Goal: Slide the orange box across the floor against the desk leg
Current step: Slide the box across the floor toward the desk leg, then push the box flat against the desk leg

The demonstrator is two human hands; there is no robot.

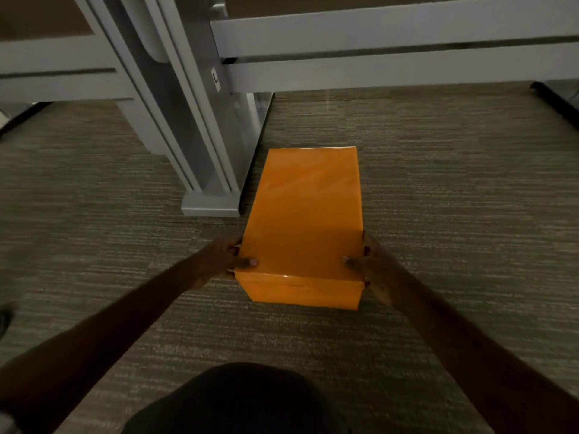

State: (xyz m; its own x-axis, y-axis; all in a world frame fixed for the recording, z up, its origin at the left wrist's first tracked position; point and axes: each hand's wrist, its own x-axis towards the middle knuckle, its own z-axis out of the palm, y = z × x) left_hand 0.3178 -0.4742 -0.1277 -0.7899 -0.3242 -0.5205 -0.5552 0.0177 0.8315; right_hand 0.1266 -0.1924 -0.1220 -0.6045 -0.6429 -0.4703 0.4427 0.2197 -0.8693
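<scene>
An orange box (305, 214) lies lengthwise on the carpet in the middle of the head view. My left hand (224, 261) grips its near left corner, thumb on the lid. My right hand (371, 267) grips the near right corner the same way. The grey desk leg (200, 133) rises just left of the box, with its foot plate (210, 205) on the floor. The box's left side runs close beside the leg's foot; I cannot tell whether they touch.
Grey desk rails (376, 42) span the back of the view above the floor. A dark foot of another piece of furniture (554, 101) sits at the far right. Striped carpet (454, 189) stretches right of the box. My dark-clothed knee (244, 402) fills the bottom centre.
</scene>
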